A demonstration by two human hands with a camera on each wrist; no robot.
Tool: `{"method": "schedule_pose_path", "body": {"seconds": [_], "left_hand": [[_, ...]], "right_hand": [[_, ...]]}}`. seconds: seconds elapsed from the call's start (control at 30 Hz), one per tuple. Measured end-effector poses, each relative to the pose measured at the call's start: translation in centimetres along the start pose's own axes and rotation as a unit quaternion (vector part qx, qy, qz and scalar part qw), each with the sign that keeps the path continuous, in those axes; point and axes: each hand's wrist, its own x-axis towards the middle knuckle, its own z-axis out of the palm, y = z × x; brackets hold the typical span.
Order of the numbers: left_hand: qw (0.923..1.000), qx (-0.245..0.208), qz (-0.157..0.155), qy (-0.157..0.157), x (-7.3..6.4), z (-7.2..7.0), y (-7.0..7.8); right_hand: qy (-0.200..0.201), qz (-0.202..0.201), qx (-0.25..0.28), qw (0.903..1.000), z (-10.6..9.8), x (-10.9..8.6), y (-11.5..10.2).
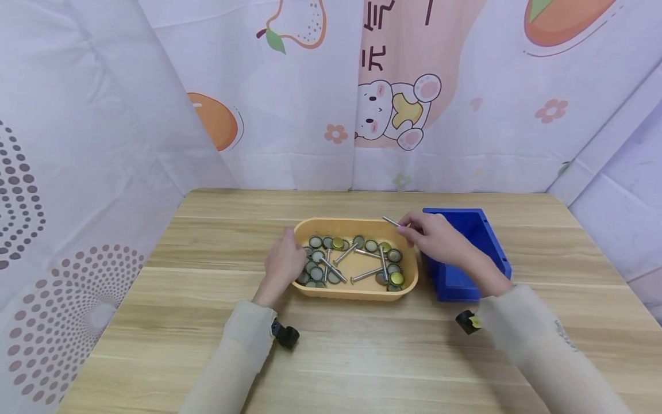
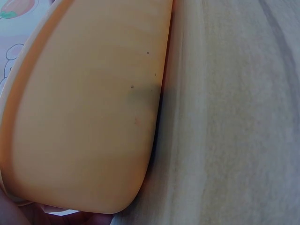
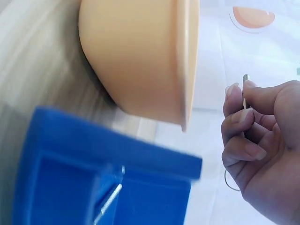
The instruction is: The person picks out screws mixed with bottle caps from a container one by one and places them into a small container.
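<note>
An oblong yellow-orange tray holds silver and gold bottle caps and several long metal bolts. At its left end my left hand grips the rim; in the left wrist view, fingers show at the tray's end wall. Above the right end of the tray, my right hand pinches another bolt between thumb and fingers. The right wrist view shows that pinched bolt sticking up past the fingertips, its lower part hidden in the hand.
Just right of the tray stands a blue bin, partly covered by my right forearm. A metal bolt lies inside it. Both containers stand on a wooden table, with a printed curtain hanging behind.
</note>
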Motion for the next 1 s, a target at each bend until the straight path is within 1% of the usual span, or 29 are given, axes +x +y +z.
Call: {"method": "schedule_pose_path", "body": {"seconds": [0.37, 0.57, 0.8, 1.0], "left_hand": [[1.0000, 0.002, 0.005, 0.002, 0.0, 0.1, -0.2], [1.0000, 0.002, 0.004, 0.002, 0.0, 0.0, -0.1], [1.0000, 0.006, 0.001, 0.001, 0.0, -0.1, 0.0], [1.0000, 0.004, -0.001, 0.001, -0.1, -0.1, 0.1]], "right_hand": [[0.021, 0.006, -0.026, 0.9994, -2.5, -0.6, 0.9], [0.034, 0.011, -0.047, 0.9983, -3.7, -1.1, 2.1], [0.024, 0.032, -0.048, 0.9981, -4.7, -1.7, 3.5], [0.010, 0.052, -0.074, 0.9958, -5.3, -1.9, 4.5]]}}
